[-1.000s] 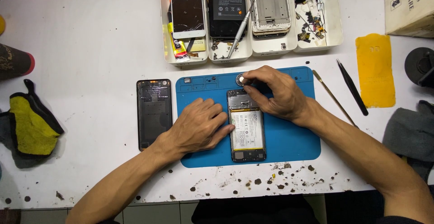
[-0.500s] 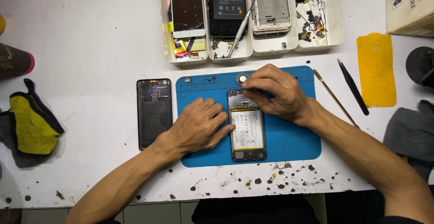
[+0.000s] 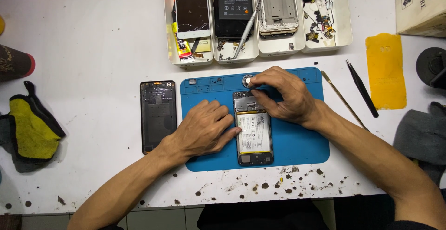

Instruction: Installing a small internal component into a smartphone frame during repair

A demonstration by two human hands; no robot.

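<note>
Blue rubbery mat (image 3: 297, 141); hands (image 3: 204, 130) (image 3: 281, 95) on flat opened phone (image 3: 253, 132).

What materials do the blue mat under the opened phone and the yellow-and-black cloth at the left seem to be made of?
Blue mat: probably silicone or soft rubber; matte, evenly coloured, with moulded compartments along its top edge. Yellow-and-black cloth: seemingly a soft textile; it lies crumpled in folds with no shine. The opened phone lies on the mat.

One head-worn camera looks almost straight down from close above the white tabletop (image 3: 93, 39). The person's body is at the bottom edge, with the far trays (image 3: 258, 49) at the top; no second view.
</note>
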